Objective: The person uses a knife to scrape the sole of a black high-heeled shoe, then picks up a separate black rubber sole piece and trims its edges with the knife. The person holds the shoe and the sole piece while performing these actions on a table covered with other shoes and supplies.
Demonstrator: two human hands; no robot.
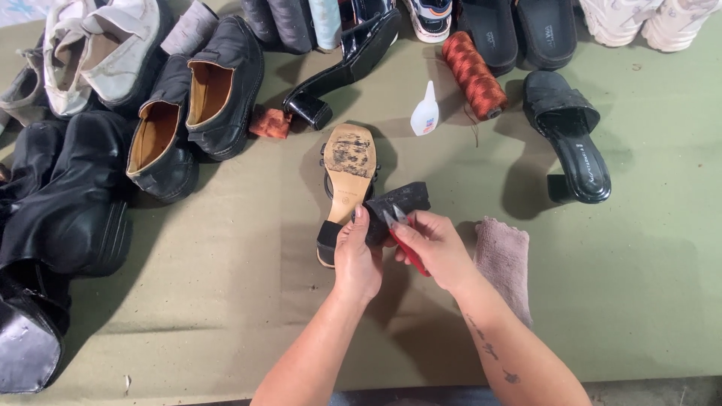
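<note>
My left hand [356,258] grips a black rubber sole piece [400,201] by its near end, holding it just above the table. My right hand [434,246] holds red-handled scissors [404,239] with the blades at the near edge of that rubber piece. Just behind my hands a sandal [348,177] lies upside down, its tan sole scuffed black at the toe and its black heel toward me.
A pinkish cloth [504,259] lies right of my right hand. Beyond are a white glue bottle [425,111], a spool of orange thread [472,74], a black heeled sandal [569,135], black loafers [192,113], black boots [60,203] and more shoes along the far edge.
</note>
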